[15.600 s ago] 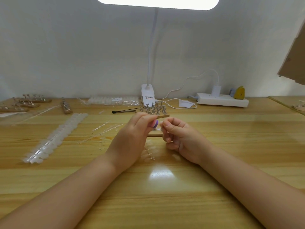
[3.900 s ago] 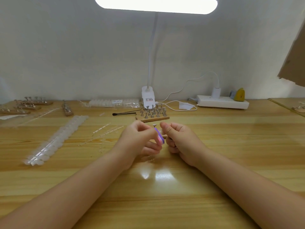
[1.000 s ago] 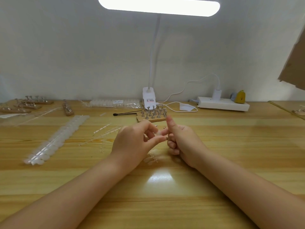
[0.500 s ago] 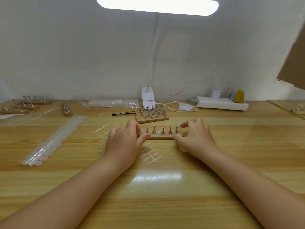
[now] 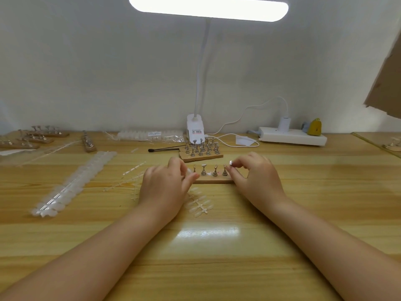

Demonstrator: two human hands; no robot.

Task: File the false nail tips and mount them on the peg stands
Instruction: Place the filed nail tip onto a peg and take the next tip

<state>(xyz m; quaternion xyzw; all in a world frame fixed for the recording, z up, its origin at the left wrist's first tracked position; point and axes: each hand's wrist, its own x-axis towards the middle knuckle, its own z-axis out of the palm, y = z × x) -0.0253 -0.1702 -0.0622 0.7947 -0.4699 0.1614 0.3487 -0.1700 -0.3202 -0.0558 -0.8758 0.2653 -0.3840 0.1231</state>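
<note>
The right hand (image 5: 253, 177) pinches a metal peg (image 5: 231, 163) (light, slippery, so hold its stem); the left hand (image 5: 167, 183) grips the peg stand (image 5: 213, 180).

two hands (image 5: 165, 187) (image 5: 256, 177) — four pegs (image 5: 204, 169) showing on the near stand (image 5: 213, 181), one lamp (image 5: 208, 7), one power strip (image 5: 291, 139)

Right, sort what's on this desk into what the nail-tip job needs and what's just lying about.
For the job:
- wooden peg stand with metal pegs, between left hand and right hand
- clear false nail tips on a sprue
- long strip of clear nail tips
- spare block of metal pegs

Lying about:
- white power strip
- black-tipped stick
- white clip lamp
</note>
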